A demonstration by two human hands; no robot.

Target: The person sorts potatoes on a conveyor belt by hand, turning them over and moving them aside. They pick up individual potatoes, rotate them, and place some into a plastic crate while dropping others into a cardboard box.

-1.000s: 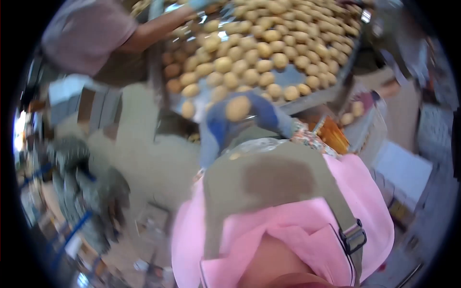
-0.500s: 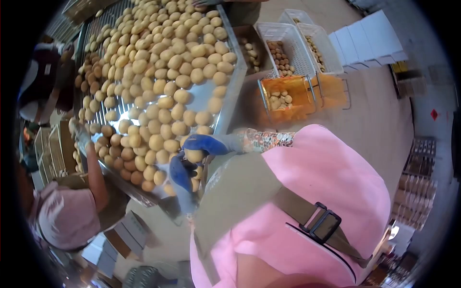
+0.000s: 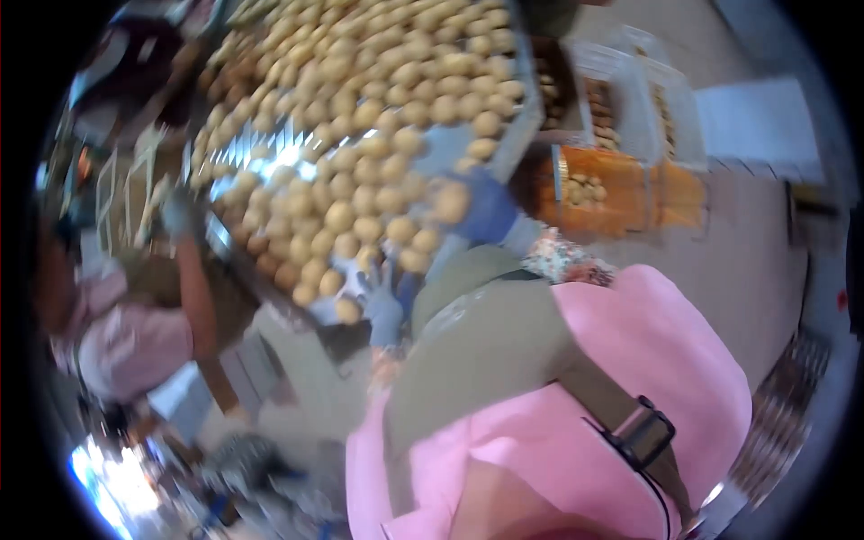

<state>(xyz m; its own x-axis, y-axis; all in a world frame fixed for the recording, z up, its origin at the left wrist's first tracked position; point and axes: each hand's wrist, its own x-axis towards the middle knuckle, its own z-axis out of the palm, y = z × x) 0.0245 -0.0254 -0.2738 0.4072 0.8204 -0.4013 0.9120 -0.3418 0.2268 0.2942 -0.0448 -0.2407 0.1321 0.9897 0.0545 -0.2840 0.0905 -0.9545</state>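
Observation:
Round tan fruits (image 3: pixel 339 216), kiwifruit by their look, cover a metal sorting table (image 3: pixel 531 117) in front of me. My right hand (image 3: pixel 486 209), in a blue glove, has its fingers around one kiwifruit (image 3: pixel 450 200) at the table's near right edge. Motion blurs that hand and fruit. My left hand (image 3: pixel 384 301), gloved in grey-blue, has its fingers spread over the near edge and holds nothing. One kiwifruit (image 3: pixel 347 311) lies just beside its fingers, and others are close to its fingertips.
An orange basket (image 3: pixel 621 184) with some fruit stands right of the table. White crates (image 3: pixel 630 67) and a cardboard box (image 3: pixel 567 108) with more fruit are behind it. At left, a person in a pink top (image 3: pixel 135 333) reaches a gloved hand (image 3: pixel 180 211) toward the table.
The view has shifted, so the table appears farther right. My hands have moved apart: the right carries a kiwifruit away from the left, whose curled fingers have spread open.

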